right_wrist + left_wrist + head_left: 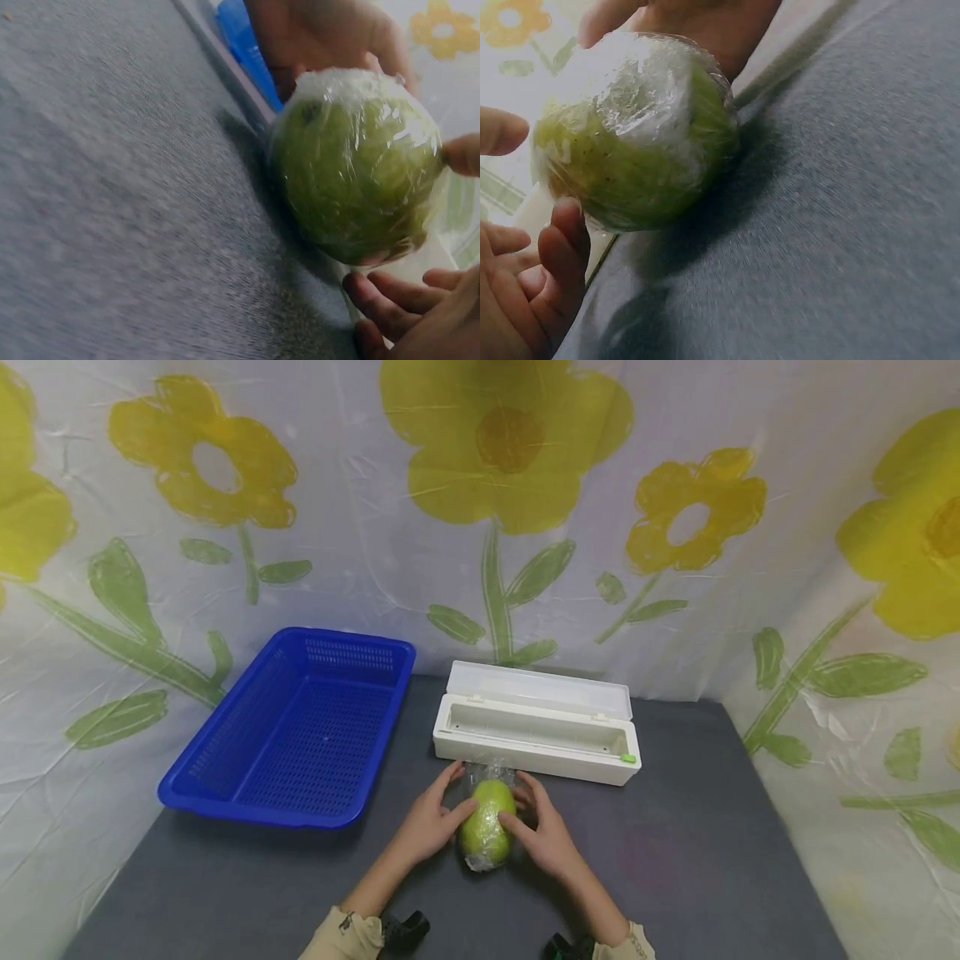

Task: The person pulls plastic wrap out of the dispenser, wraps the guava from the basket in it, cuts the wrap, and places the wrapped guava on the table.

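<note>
A green fruit (487,823) wrapped in clear cling film lies on the grey table between both hands. My left hand (429,822) is at its left side, thumb on the film and fingers reaching toward the loose film (491,770) at the far end. From the right, my right hand (546,837) holds it, its thumb on top and its fingers bent along the far side. In the left wrist view the wrapped fruit (634,142) shows bunched, shiny film on one end. The right wrist view shows the film wrinkled over the fruit (356,169), with right-hand fingertips (360,289) close below it.
Just beyond the fruit stands a long white cling film box (525,758), its lid (540,687) raised and a small green slider (628,758) at the right end. A blue plastic basket (255,810) stands at the left. Flowered sheeting (337,568) hangs behind the table.
</note>
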`<state>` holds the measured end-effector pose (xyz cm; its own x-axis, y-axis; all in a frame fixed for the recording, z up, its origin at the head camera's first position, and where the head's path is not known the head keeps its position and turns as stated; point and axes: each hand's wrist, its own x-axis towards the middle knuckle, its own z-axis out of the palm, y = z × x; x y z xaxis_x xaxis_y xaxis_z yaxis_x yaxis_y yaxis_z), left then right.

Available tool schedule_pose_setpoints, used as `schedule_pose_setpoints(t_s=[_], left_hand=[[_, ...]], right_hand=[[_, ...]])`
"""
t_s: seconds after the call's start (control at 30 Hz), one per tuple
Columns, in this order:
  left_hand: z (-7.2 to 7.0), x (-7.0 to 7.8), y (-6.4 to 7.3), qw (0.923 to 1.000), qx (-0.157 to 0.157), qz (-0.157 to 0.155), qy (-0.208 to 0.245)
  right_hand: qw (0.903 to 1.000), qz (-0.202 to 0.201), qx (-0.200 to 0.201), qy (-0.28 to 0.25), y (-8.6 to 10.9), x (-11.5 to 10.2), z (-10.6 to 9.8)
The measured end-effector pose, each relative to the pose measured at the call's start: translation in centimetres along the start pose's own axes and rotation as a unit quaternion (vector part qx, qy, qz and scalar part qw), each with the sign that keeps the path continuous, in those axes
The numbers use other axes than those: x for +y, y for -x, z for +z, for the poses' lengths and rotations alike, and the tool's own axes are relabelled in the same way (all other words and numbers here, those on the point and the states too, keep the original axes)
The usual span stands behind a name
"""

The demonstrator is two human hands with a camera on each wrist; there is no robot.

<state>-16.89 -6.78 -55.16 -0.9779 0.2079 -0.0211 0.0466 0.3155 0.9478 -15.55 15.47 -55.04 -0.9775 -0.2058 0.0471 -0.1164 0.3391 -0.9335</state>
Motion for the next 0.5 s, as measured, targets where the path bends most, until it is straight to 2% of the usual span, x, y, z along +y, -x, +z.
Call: schedule_pose_setpoints(t_s=[0.07,0.2,0.4,0.5], left_hand=[[0.09,0.00,-0.43,0.9994,-0.019,-0.012,0.026],[0.24,0.04,-0.93,0.9978,-0.033,-0.022,0.053],[-0.03,0.05,-0.75,0.9960,-0.043,0.010,0.078],[-0.23,0.07,-0.58,0.9954,-0.059,0.024,0.071]], right_hand=[[0.9998,0.006,-0.018,-0.004,-0.23,-0.04,-0.14],[0.9991,-0.001,-0.043,0.004,-0.63,0.04,-0.24],[0.9967,-0.062,-0.039,0.035,-0.64,0.29,-0.06],[0.9930,-0.095,-0.035,0.061,-0.54,0.24,0.02]])
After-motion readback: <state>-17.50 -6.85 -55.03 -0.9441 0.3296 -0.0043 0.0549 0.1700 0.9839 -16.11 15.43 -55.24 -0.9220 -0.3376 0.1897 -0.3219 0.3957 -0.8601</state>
